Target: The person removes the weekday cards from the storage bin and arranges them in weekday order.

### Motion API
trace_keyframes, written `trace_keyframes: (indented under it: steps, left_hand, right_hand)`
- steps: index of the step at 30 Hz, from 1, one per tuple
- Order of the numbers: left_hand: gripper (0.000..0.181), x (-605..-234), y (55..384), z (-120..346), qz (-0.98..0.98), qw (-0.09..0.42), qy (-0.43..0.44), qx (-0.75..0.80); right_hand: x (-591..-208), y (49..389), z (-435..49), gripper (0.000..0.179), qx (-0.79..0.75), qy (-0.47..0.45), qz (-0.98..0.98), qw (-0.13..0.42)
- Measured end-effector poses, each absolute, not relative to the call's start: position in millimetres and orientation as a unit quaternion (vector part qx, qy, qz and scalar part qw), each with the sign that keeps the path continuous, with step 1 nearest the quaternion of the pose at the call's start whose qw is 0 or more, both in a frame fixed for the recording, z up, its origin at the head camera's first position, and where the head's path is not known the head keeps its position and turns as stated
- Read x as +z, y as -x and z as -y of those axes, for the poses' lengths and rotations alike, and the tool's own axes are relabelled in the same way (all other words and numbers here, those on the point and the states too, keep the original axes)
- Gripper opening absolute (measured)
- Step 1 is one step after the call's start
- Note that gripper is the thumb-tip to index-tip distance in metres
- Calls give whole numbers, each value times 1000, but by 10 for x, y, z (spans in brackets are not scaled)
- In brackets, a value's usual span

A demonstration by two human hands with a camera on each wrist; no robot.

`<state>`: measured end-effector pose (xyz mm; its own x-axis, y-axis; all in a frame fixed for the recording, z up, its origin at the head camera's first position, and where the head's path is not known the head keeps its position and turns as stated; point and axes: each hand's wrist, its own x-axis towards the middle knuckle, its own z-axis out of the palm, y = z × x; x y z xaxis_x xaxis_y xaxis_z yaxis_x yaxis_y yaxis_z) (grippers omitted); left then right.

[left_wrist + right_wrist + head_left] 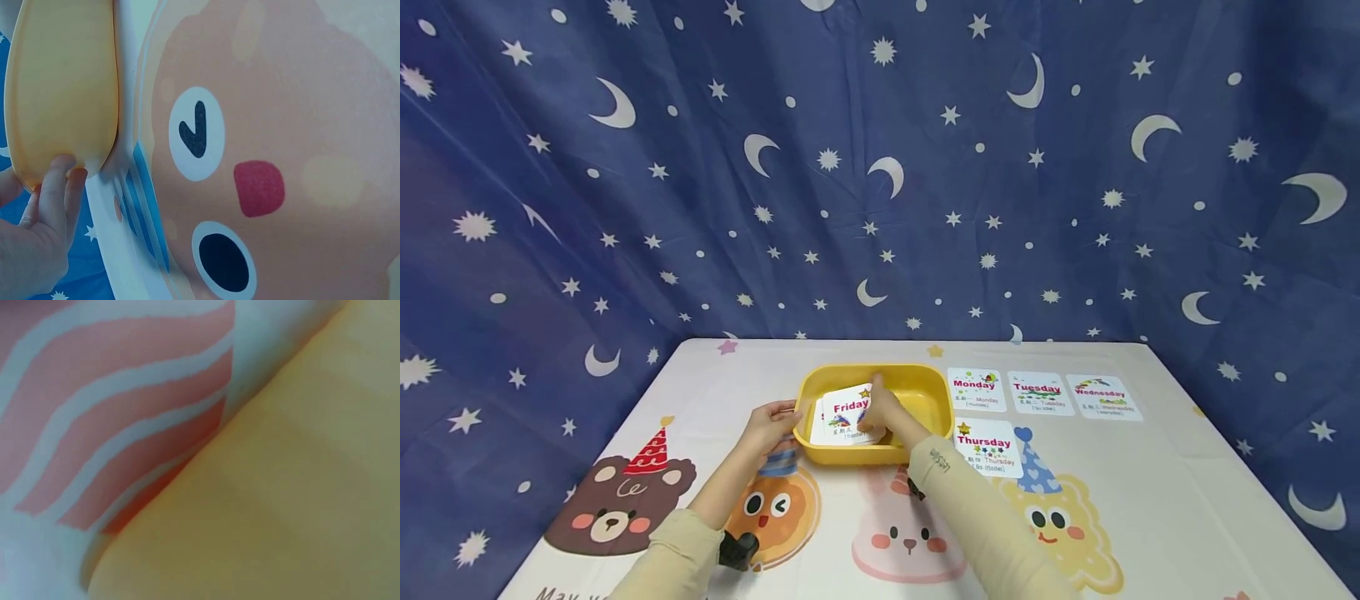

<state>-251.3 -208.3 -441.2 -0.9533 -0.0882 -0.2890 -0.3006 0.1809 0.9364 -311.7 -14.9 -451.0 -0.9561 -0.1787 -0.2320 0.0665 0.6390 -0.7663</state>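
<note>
A yellow plastic tray (931, 400) stands on the table. My left hand (769, 431) grips its left end, and in the left wrist view the fingers (55, 194) curl against the outer wall. Inside the tray lies a white Friday card (844, 407) on top of at least one other card (817, 427), which is mostly covered. My right hand (887, 411) reaches over the tray's front rim and pinches the Friday card at its right edge. The right wrist view holds only the tray's wall (269, 506) and the tablecloth; the right fingers are hidden there.
Right of the tray, Monday (977, 392), Tuesday (1041, 395) and Wednesday (1105, 398) cards lie in a row. A Thursday card (988, 448) lies below Monday, partly overlapped by the right sleeve (977, 517). The tablecloth (1210, 500) has cartoon prints; a blue star-patterned curtain (850, 250) hangs behind.
</note>
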Motion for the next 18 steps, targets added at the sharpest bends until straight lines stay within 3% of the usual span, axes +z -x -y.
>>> trace_keyframes:
  steps: [8, 18]
  left_hand:
    - [43, -4406, 2514, 2096, -762, 86, 121, 630]
    - [43, -4427, 2524, 2090, -762, 85, 121, 631]
  right_hand:
    - [-4981, 3541, 45, 92, -458, 48, -876, 139]
    - [-4520, 3188, -57, 72, -499, 34, -856, 129]
